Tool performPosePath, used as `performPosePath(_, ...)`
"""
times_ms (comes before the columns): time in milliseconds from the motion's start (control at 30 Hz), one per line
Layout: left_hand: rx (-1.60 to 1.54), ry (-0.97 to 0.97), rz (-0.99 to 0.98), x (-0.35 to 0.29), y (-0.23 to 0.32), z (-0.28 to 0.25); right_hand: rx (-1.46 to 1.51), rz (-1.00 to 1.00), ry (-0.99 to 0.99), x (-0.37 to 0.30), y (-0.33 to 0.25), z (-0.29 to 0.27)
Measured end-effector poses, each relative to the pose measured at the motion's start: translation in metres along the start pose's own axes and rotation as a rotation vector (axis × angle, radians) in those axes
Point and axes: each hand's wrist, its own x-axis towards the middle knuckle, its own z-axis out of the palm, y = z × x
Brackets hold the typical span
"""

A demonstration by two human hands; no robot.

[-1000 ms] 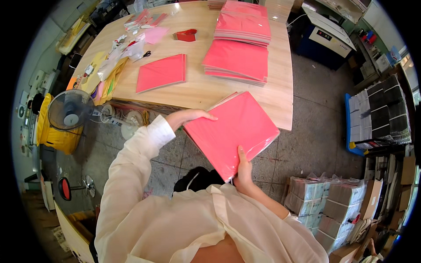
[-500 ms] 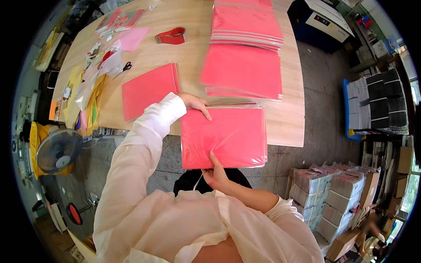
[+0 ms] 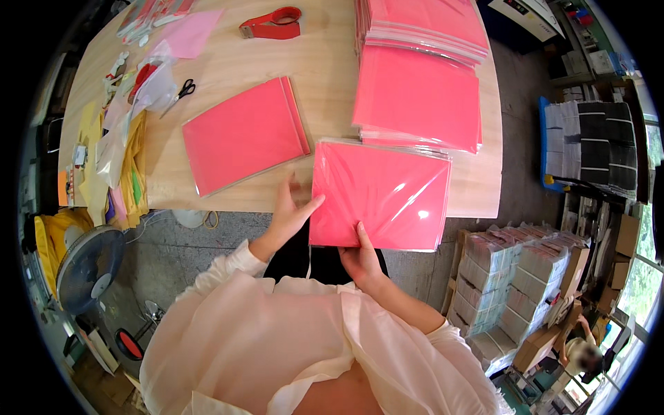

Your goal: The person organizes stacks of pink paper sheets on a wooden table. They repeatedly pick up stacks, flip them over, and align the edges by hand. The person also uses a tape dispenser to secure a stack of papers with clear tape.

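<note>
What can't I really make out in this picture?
All in the head view:
Right hand: most fingers, hidden beneath the held pink packets.
Left hand: whether it touches those packets; its thumb overlaps their edge.
Rear pink stack: far end, cut off by the top edge.
Co-worker: too small and blurred for detail.

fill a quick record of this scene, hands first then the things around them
right hand: gripping the held pink packets at their near edge, thumb on top
left hand: open, thumb at the packets' left edge; contact unclear
held packets: shiny clear wrapping, near edge beyond the table
table, near left of packets: flat pink pile
table, right: pink stacks
table, far: red tape dispenser
table, left: black-handled scissors, yellow sheets
floor, right: wrapped bundles
left side: fan
</note>
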Motion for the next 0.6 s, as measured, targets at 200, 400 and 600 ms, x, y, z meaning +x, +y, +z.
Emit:
performPosePath(200,-0.588,-0.407,-0.835,-0.029,0.025,-0.006,-0.258,0.104,-0.08,-0.017,-0.04,-0.065)
performPosePath(400,-0.918,-0.38,-0.705,-0.031,0.012,0.008,-0.547,-0.572,0.362,-0.04,-0.179,-0.135)
performPosePath(600,-0.873,-0.409,-0.711,-0.029,0.008,0.027,-0.905,-0.156,0.046,0.012,-0.226,-0.105)
